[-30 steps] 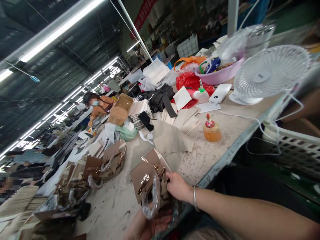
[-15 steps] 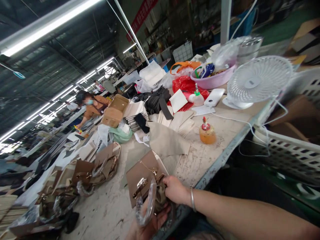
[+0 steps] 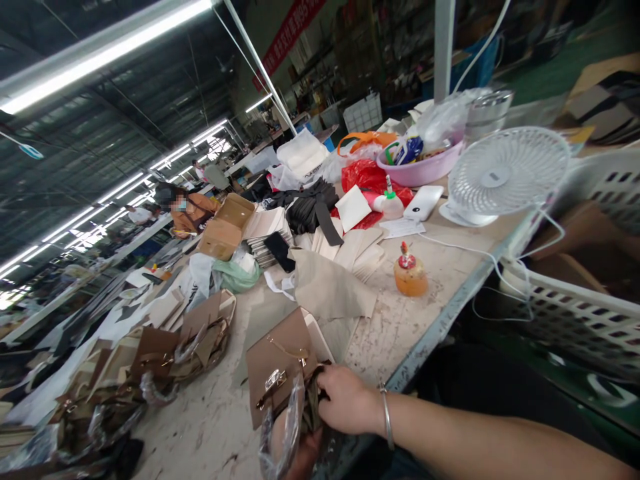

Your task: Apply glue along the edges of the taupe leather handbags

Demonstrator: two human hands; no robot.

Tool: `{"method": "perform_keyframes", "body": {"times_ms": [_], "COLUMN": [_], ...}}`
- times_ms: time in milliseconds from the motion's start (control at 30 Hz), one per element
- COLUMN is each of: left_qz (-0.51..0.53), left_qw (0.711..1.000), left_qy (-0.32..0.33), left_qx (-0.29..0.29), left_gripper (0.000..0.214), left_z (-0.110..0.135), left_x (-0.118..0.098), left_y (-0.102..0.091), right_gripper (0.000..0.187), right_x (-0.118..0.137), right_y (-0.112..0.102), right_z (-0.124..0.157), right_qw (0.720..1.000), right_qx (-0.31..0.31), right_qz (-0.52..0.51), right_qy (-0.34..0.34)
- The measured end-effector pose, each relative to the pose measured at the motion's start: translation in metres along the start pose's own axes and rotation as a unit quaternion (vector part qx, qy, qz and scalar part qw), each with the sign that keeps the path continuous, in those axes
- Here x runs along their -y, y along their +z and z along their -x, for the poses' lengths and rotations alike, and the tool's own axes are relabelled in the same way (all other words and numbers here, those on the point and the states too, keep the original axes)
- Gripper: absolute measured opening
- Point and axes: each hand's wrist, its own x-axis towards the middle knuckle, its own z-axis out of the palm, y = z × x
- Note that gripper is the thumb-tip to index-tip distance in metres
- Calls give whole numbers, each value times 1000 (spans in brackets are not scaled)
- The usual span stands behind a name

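Observation:
A brown handbag with gold-coloured hardware and a plastic-wrapped handle stands tilted at the front of the worktable. My right hand, a silver bangle at its wrist, has its fingers curled on the dark fabric at the bag's near side. Low down, my left hand grips the same bag from below; the handle and the bag hide most of its fingers. Flat pieces of grey-beige material lie just behind the bag.
More brown handbags stand in a row on the left. An orange glue-like bottle, white fan, phone and lilac basin are on the right. Beside the table edge stands a white crate. A co-worker works farther back.
My right hand's fingers have curled in further at the bag's side. My left hand is more hidden beneath it. The co-worker's outstretched arm has drawn back. The view has shifted slightly.

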Motion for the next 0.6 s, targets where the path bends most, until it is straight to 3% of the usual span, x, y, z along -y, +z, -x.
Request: {"method": "perform_keyframes", "body": {"times_ms": [67, 133, 333, 400, 567, 600], "left_qz": [16, 16, -13, -36, -17, -13], "left_qw": [998, 997, 993, 989, 998, 998], "left_qy": [11, 14, 18, 13, -27, -16], "left_qx": [-58, -71, 113, 140, 48, 57], "left_gripper": [52, 47, 31, 26, 32, 36], "left_z": [0, 0, 3, 4, -6, -9], "left_x": [3, 5, 4, 5, 8, 8], "left_y": [5, 3, -10, -7, -2, -4], "right_gripper": [11, 15, 22, 21, 19, 19], "right_x": [-1, -2, -7, -10, -14, -14], "right_y": [-1, 0, 9, 11, 15, 16], "right_z": [1, 2, 3, 1, -1, 0], "right_qw": [1000, 1000, 997, 997, 995, 995], "right_qx": [7, -6, -69, -81, -92, -93], "right_qz": [-12, -23, -23, -19, -5, -3], "right_qy": [-10, -10, -13, 1, 31, 31]}}
